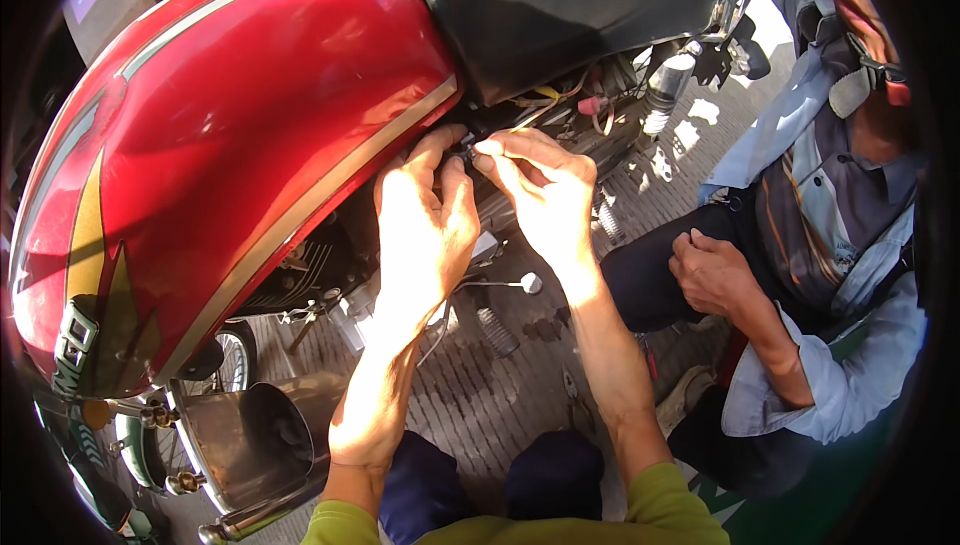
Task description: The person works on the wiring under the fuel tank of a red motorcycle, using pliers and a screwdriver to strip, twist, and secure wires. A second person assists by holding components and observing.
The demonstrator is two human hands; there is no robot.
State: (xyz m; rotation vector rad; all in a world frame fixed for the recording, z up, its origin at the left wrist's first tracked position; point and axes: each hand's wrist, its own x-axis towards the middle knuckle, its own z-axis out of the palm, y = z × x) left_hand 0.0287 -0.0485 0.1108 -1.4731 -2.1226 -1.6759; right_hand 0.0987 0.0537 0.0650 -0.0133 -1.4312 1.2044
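Note:
Both my hands meet at the lower rear edge of a motorcycle's red fuel tank (270, 95), just below the front of the black seat (580, 5). My left hand (430, 215) has its fingers curled under the tank's edge, with thumb and forefinger around a small part. On that same spot, my right hand (545, 190) pinches with thumb and fingertips. The part between them looks small and dark with a shiny bit; its kind is hidden by my fingers. Beside my right fingertips run loose yellow and pale wires (545, 95) and a red connector (592, 106).
A person crouches close at my right, one hand (715, 270) resting near the knee. Below my hands are a ribbed rubber foot peg (495, 330) and a white-tipped lever (530, 283). Pliers (573, 395) lie on the grooved ground. A shock absorber (668, 85) stands behind the wires.

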